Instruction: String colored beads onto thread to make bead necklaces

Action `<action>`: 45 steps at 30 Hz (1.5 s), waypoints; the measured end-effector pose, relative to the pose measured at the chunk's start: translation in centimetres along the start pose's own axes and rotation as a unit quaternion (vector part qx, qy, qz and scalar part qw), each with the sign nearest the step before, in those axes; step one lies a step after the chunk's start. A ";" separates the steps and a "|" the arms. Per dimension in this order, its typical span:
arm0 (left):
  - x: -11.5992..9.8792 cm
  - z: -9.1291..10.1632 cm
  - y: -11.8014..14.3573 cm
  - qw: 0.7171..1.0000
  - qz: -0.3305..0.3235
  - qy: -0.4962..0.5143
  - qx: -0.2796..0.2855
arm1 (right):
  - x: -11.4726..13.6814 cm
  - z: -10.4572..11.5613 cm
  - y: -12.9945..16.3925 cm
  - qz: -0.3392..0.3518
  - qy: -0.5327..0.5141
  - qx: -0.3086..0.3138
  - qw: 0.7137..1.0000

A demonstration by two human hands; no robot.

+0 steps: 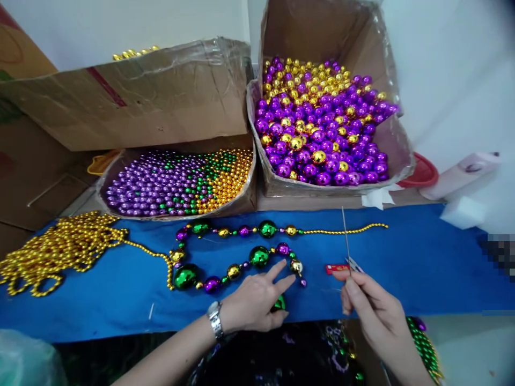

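My right hand pinches a long thin needle upright between thumb and fingers. My left hand, with a watch on its wrist, lies over the blue cloth with fingers spread. Its fingertips are beside a gold bead and a small purple bead at the end of a bead strand. A large green bead shows between its thumb and fingers; whether it is gripped is hidden. The strand mixes a green bead, a purple bead and gold beads, bent in a loop.
A heap of gold bead chain lies at left on the blue cloth. Behind stand a cardboard box of small beads and another box of purple and gold beads. A red packet lies near my right hand.
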State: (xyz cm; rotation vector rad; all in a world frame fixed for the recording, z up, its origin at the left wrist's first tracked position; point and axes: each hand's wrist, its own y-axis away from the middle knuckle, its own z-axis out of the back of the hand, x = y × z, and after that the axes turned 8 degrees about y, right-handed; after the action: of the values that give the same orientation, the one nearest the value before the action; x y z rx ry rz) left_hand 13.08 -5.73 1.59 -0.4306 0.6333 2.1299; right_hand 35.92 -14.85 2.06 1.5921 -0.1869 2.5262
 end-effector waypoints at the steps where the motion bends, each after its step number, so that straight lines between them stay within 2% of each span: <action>1: 0.1 -0.1 0.2 1.000 0.000 -0.003 -0.009 | 0.1 0.0 0.0 -0.002 0.001 -0.001 1.000; 7: 0.2 -0.9 -0.2 0.993 0.013 -0.083 -0.080 | 0.4 -0.2 -0.2 -0.007 -0.006 -0.018 1.000; 11: 0.3 -1.1 -0.7 0.990 0.000 -0.106 -0.088 | 0.4 -0.1 -0.2 0.011 0.013 -0.026 1.000; 16: 0.1 -0.5 -0.7 0.992 -0.007 -0.090 -0.093 | 0.3 0.0 -0.3 0.025 0.023 -0.011 0.999; 24: -1.7 -0.6 -2.4 0.986 -0.007 -0.166 -0.024 | 0.3 -0.4 -0.3 0.025 0.017 -0.014 0.999; 34: -1.2 -0.6 -1.6 0.988 0.017 -0.150 0.015 | -0.5 -0.3 -0.1 0.007 0.018 -0.015 1.000; 45: -0.8 -0.5 -1.4 0.992 0.002 -0.123 0.025 | -1.1 0.0 -0.4 -0.004 0.013 -0.017 1.000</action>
State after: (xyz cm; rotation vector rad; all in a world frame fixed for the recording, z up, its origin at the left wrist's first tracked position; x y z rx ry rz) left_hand 14.73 -5.85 1.20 -0.1359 0.5433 2.1238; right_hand 36.48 -14.56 1.12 1.5435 -0.2182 2.5232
